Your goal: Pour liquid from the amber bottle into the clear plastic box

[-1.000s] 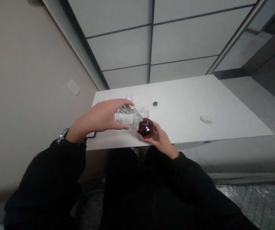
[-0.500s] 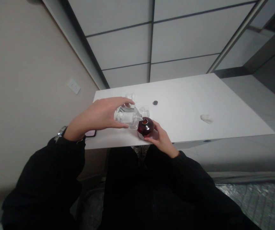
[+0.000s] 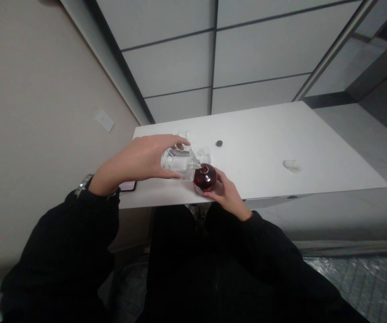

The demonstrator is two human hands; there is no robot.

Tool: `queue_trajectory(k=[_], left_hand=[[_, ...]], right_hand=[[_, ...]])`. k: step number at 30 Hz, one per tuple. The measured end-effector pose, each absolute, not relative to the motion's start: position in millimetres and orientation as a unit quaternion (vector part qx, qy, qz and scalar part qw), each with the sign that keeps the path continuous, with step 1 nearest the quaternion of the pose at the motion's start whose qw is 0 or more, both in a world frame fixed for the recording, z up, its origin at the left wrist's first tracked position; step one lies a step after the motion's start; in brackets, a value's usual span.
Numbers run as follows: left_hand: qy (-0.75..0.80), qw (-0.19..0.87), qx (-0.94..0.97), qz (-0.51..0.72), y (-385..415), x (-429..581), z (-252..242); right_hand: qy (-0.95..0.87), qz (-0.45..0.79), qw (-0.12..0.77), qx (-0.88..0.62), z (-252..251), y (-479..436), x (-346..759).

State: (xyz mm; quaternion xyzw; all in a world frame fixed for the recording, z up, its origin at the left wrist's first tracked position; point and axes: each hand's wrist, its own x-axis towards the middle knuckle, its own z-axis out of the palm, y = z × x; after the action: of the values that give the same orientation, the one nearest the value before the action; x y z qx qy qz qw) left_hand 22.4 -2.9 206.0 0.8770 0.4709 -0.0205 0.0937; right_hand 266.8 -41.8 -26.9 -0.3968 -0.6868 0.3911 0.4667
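Note:
My left hand (image 3: 139,161) is wrapped round a clear glass bottle (image 3: 177,163), tipped on its side with its neck down against the mouth of a small round dark red bottle (image 3: 204,176). My right hand (image 3: 225,195) grips the red bottle from the near side, close to the front edge of the white table (image 3: 264,148). Both sleeves are black, and a watch shows on my left wrist.
A small black cap (image 3: 218,143) lies on the table beyond the bottles. A clear glass piece (image 3: 204,154) stands just behind them. A crumpled white wad (image 3: 291,165) lies to the right. A dark phone (image 3: 128,185) sits at the table's near left edge. A wall runs along the left.
Both hands and the two bottles hold the same pose. Only the view has shifted slightly.

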Motion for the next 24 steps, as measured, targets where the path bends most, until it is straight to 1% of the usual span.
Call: queue_trajectory(k=[24], left_hand=[[0.466,0.089,0.879,-0.044,-0.5,27.6,208.5]], right_hand=[[-0.69,0.394,0.463,-0.392,-26.3,-41.6,267.3]])
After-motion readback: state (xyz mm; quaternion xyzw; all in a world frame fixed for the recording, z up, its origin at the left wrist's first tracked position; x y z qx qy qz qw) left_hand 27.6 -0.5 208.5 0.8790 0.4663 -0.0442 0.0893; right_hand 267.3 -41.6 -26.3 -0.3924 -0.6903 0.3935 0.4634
